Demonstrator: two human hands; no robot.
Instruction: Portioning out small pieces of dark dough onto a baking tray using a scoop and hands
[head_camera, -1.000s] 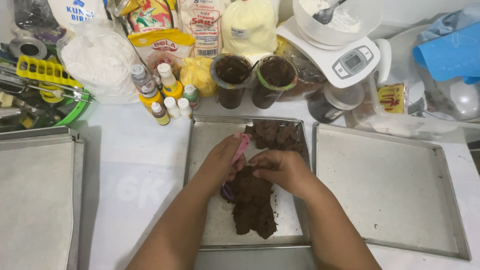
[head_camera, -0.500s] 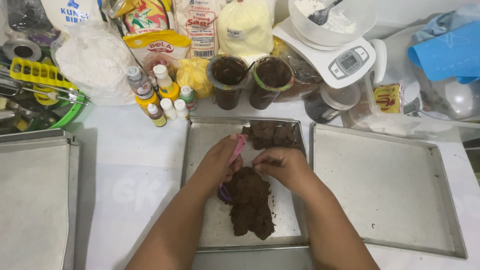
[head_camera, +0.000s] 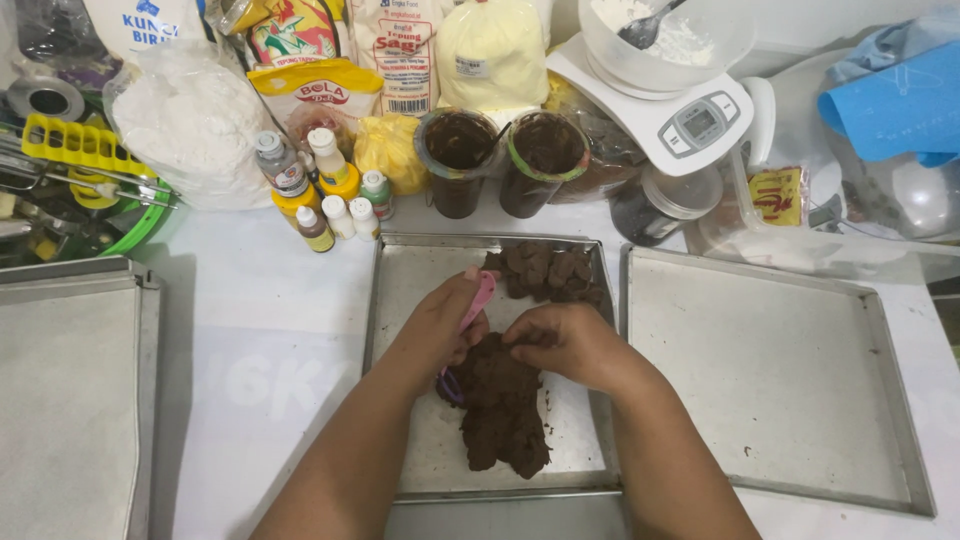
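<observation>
From the head view, both my forearms reached up the frame and met over the shallow square metal baking tray in the middle of the white bench. My left hand was curled, its fingers wrapped round the pink plastic handle of a scoop-like tool, whose purple end dug into the near edge of the dough. My right hand lay palm down with its fingers bent and pressed together on top of the dark brown, crumbly mound of dough. That mound sat rough and lumpy along the tray's middle, stretching towards me. Small flat brown dough pieces were piled in the tray's far right corner, just beyond my knuckles. A second bare metal tray, dull and speckled with crumbs, stood just to the right. Behind the trays stood two dark-filled plastic cups and several small capped bottles.
</observation>
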